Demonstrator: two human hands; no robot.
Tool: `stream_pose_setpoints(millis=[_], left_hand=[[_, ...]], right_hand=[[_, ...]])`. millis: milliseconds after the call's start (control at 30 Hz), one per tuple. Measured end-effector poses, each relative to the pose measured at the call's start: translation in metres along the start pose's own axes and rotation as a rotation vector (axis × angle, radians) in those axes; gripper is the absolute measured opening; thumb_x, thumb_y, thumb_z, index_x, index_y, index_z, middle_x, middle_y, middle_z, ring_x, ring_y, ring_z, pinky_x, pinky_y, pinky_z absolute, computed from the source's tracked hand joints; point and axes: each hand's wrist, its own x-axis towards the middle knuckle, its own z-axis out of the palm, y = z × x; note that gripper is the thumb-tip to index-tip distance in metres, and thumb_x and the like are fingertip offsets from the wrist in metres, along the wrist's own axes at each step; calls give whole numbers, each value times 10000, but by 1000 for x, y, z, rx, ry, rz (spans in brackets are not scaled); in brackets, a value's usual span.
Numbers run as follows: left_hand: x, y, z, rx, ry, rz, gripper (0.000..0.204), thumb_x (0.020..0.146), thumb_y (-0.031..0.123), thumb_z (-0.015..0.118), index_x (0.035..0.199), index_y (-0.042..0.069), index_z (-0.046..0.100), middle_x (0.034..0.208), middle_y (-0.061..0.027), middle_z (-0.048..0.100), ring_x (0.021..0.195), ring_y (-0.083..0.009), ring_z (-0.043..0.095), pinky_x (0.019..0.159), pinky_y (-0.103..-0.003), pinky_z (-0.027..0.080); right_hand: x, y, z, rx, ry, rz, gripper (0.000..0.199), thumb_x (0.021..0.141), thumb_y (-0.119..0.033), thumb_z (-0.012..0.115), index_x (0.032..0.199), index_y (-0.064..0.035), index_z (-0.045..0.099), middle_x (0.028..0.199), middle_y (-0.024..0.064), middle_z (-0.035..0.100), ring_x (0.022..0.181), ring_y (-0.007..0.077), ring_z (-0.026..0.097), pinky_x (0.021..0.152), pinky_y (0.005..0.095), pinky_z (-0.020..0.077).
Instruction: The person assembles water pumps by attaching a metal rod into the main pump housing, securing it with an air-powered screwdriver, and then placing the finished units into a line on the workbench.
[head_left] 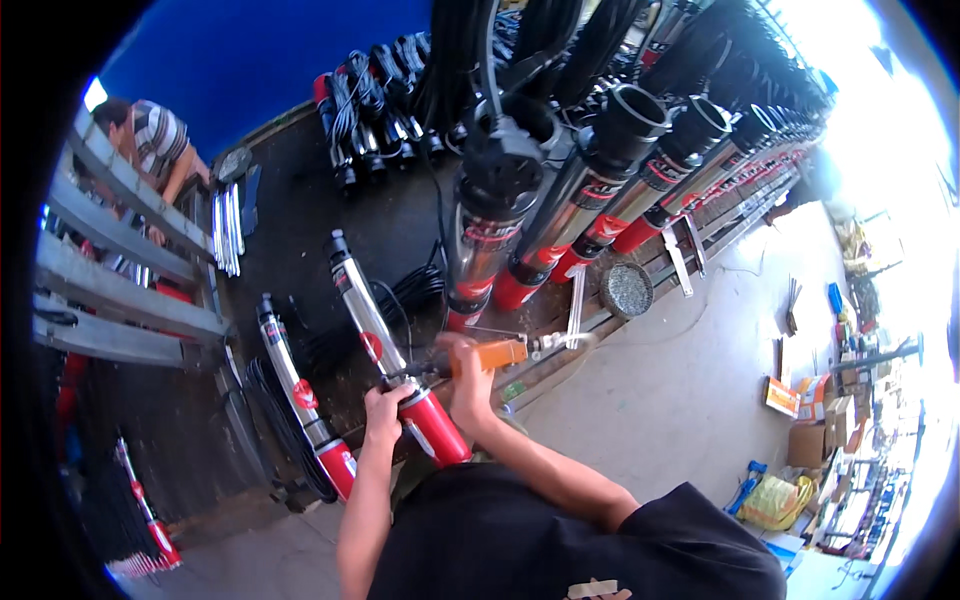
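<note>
A submersible pump [365,308] with a steel tube and red lower end lies lengthwise in front of me, its thin end pointing away. My left hand [384,412] is closed at the seam between steel and red; its fingertips are partly hidden. My right hand [467,378] is wrapped round an orange power screwdriver [502,353], held crosswise over the pump. The tool's dark front end points left, close to my left thumb. A hose fitting [550,341] sticks out at its right end. Another steel-and-red pump [292,375] lies to the left, beside coiled black cable.
Large steel-and-red pumps [487,240] stand in a row at the upper right. Smaller pumps with cables [365,110] lie at the back. A round grey dish [627,290] sits on the bench edge. Behind metal bars [130,295] at left, another person [160,150] bends over.
</note>
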Motion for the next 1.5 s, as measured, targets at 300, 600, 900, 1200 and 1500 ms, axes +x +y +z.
stream_pose_setpoints(millis=[300,600,900,1200,1500], left_hand=[[-10,10,0,3,-27,9,372,751,61,802,1069,-35,633,984,-142,692,866,-257,702,808,-392,585],[2,-4,-2,-72,-14,15,254,732,-18,780,963,-9,675,901,-119,707,771,-236,699,724,-391,580],[4,-3,-3,-50,36,1,295,714,-22,792,979,-19,664,895,-119,700,769,-238,689,734,-400,574],[3,-2,-5,-41,7,9,314,713,-13,800,996,-14,663,896,-126,699,772,-240,693,724,-403,578],[-1,0,-3,-35,-14,3,297,736,31,789,1000,-8,659,901,-110,705,779,-243,692,768,-421,583]], right_hand=[[-5,-29,22,-193,-434,-609,690,828,27,680,1466,-35,428,1180,185,706,740,128,672,694,268,558],[19,-4,31,-48,-600,-392,325,864,54,498,1185,10,528,1322,189,589,1023,179,651,847,280,512],[12,18,24,52,-386,-107,244,838,25,493,1073,-33,519,941,92,581,746,160,571,725,323,507],[13,22,27,100,-404,-95,244,820,45,504,1046,-48,510,931,78,565,731,163,563,716,322,502],[18,27,24,84,-417,-113,247,819,51,502,1042,-54,509,934,71,562,732,159,557,710,318,498]])
